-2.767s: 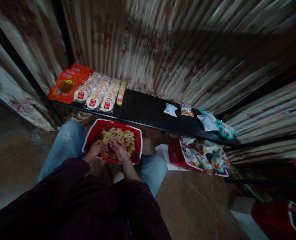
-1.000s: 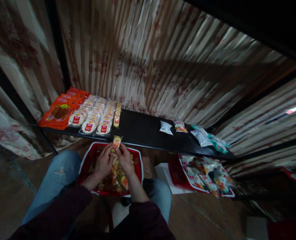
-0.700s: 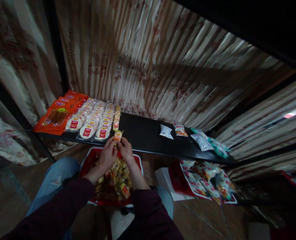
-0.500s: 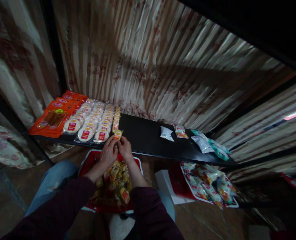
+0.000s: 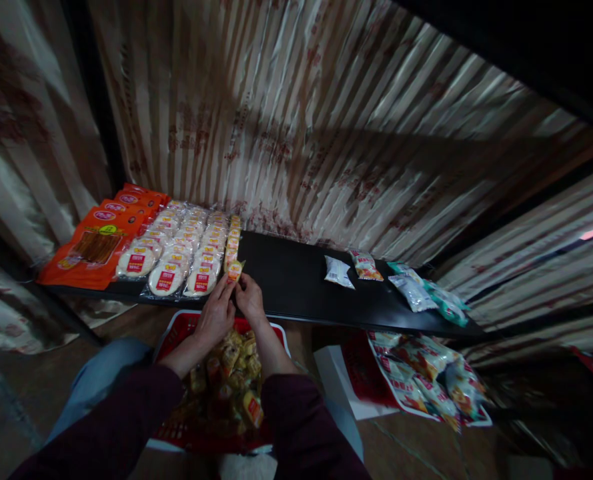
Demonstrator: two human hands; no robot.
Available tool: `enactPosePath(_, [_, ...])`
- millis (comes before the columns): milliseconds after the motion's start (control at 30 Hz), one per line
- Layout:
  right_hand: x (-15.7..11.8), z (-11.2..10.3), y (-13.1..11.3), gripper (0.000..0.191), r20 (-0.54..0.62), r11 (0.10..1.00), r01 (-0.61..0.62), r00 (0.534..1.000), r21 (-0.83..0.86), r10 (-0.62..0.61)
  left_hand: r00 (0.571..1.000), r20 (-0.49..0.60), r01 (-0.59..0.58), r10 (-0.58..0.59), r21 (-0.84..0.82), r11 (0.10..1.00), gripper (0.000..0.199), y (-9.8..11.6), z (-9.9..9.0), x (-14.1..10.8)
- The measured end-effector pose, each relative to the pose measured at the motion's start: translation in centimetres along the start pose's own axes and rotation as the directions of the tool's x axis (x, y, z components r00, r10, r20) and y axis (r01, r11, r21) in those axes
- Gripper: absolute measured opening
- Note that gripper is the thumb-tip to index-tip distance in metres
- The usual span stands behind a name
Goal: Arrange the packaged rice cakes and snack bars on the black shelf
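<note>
My left hand (image 5: pixel 217 313) and my right hand (image 5: pixel 250 300) meet at the shelf's front edge, both closed on one small yellow wrapped snack (image 5: pixel 234 270). It stands at the near end of a narrow row of matching yellow snacks (image 5: pixel 233 240); whether it touches them I cannot tell. To the left lie rows of clear-wrapped round white rice crackers (image 5: pixel 203 277) with red labels. Below my wrists, a red basket (image 5: pixel 172 331) with a white rim holds many more yellow-wrapped snacks (image 5: pixel 233 363).
Orange snack bags (image 5: pixel 91 247) lie at the left end of the black shelf (image 5: pixel 281 273). Farther right are a white packet (image 5: pixel 339 272), a red-and-white packet (image 5: pixel 366 265) and green-and-white packets (image 5: pixel 441 300). Another red basket (image 5: pixel 363 367) of packets stands below. A pleated curtain (image 5: pixel 276 133) hangs behind.
The yellow snack is a little closer to its row, with both hands still on it. My view has shifted slightly.
</note>
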State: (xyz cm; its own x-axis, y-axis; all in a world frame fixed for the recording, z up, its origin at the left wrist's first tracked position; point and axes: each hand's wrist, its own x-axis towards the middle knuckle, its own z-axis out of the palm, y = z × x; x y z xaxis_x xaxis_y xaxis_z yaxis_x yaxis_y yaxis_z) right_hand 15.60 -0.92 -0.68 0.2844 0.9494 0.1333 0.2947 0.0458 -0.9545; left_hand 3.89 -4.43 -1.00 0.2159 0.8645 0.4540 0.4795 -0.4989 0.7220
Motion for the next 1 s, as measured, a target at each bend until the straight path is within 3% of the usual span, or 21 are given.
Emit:
enactPosePath(300, [1.0,0.1,0.3,0.023,0.044,0.968,0.012,0.999,-0.252,-0.001,0.971,0.090,-0.229,0.220,0.112,0.967,0.068,-1.5,0.6,-1.1])
enactPosePath(733, [0.8,0.0,0.3,0.023,-0.019,0.986,0.055,0.998,-0.156,-0.059,0.977,0.084,-0.209,0.196,0.192,0.959,0.071,-1.6,1.1,-1.7])
enactPosePath(900, [0.9,-0.4,-0.5,0.035,-0.106,0.981,0.056,0.991,-0.184,-0.077,0.975,0.081,-0.218,0.205,0.208,0.954,0.070,-1.5,1.0,-1.7])
enactPosePath(1000, [0.8,-0.1,-1.1,0.041,-0.088,0.990,0.011,0.996,-0.144,-0.024,0.977,0.070,-0.213,0.203,0.199,0.956,0.073,-1.5,1.0,-1.6])
